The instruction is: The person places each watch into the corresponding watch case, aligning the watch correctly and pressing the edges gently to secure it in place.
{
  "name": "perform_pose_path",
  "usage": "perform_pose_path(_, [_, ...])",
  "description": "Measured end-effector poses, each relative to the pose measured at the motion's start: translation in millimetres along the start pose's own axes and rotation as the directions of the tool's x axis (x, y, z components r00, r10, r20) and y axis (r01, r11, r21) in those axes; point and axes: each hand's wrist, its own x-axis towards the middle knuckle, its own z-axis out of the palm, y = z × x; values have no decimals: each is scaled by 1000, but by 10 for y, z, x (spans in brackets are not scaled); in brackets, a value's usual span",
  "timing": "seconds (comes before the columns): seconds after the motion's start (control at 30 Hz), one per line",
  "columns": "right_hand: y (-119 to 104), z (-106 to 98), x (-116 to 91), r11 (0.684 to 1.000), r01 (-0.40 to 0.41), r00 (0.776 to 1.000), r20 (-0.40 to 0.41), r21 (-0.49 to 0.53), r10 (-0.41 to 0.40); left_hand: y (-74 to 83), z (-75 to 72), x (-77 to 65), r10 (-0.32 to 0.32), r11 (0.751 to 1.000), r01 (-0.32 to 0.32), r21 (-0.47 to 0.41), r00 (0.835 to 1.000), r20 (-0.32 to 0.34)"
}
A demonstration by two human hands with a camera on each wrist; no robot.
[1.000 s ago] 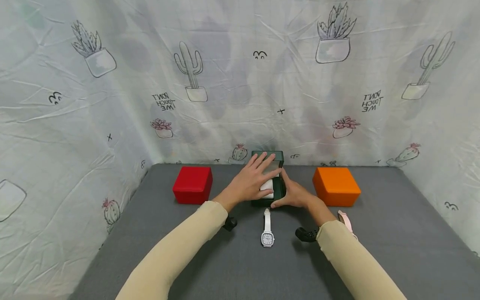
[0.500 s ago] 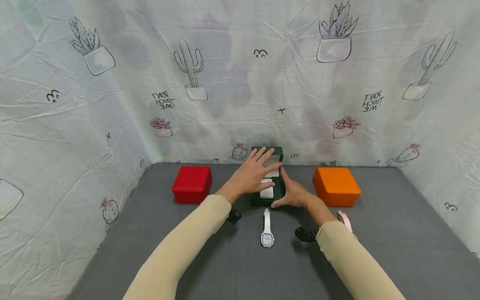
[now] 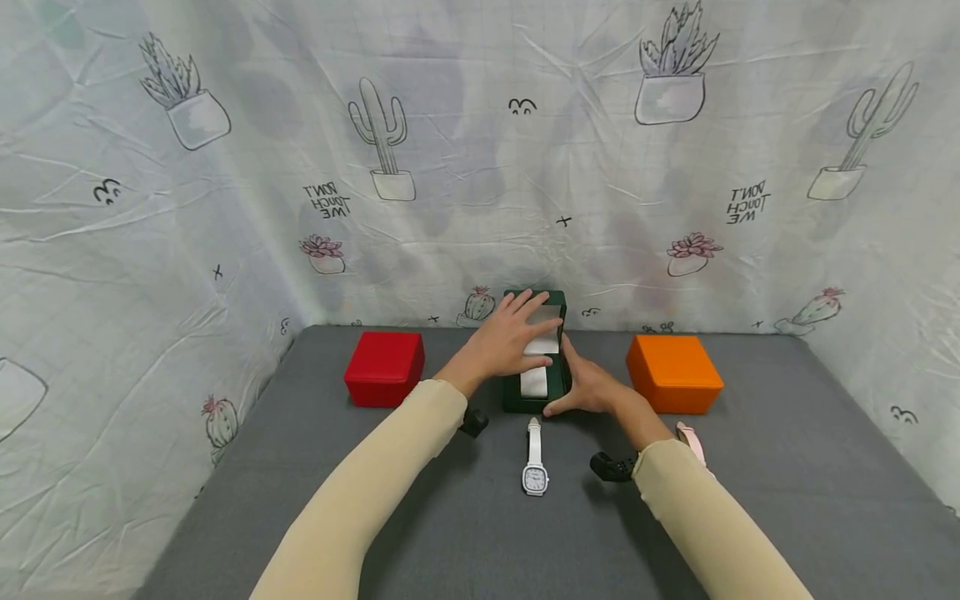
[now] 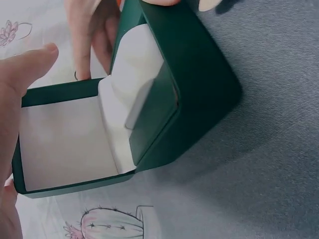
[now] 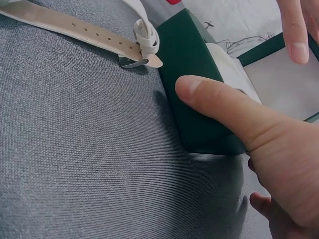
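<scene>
A dark green watch box (image 3: 557,385) stands near the back of the table with its lid (image 4: 75,144) raised. Its inside is white, and a white cushion (image 4: 132,69) sits in the base. My left hand (image 3: 501,340) reaches over the box with straight, spread fingers at the lid. My right hand (image 3: 591,387) grips the base from the right, its thumb (image 5: 214,99) on the front wall and its other fingers mostly hidden. Just in front of the box lies a white wristwatch (image 3: 535,458), its strap (image 5: 94,37) close to the front wall.
To the left stands a red box (image 3: 385,369), to the right an orange box (image 3: 673,373), both with lids down. A pink watch strap (image 3: 692,442) is partly hidden by the right forearm. A patterned cloth (image 3: 480,167) hangs behind the grey table (image 3: 465,533).
The green box's lid has tilted further back, showing more of its white lining. My left hand has moved slightly up and away with it; the right hand has stayed in place.
</scene>
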Motion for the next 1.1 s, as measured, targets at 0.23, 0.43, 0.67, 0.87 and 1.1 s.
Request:
perform_pose_path(0.23, [-4,11,-4,1000,-4,1000,-8,-18,4,8,-9,-26,-4,1000,4,14,999,41])
perform_pose_path(0.43, [-9,22,-32,1000,-4,1000,2,2,4,14,17,-82,25,999,-26,32,999,37])
perform_pose_path(0.67, [-33,14,-68,999,8,1000,6,33,-8,32,7,-163,55,998,-55,39,998,7])
perform_pose_path(0.87, [-9,9,-98,998,26,999,-22,56,-25,43,26,-240,123,991,-121,54,991,-55])
perform_pose_path(1.1, [-58,-35,-166,998,11,999,-44,54,-9,34,86,-330,157,987,-153,44,983,-90])
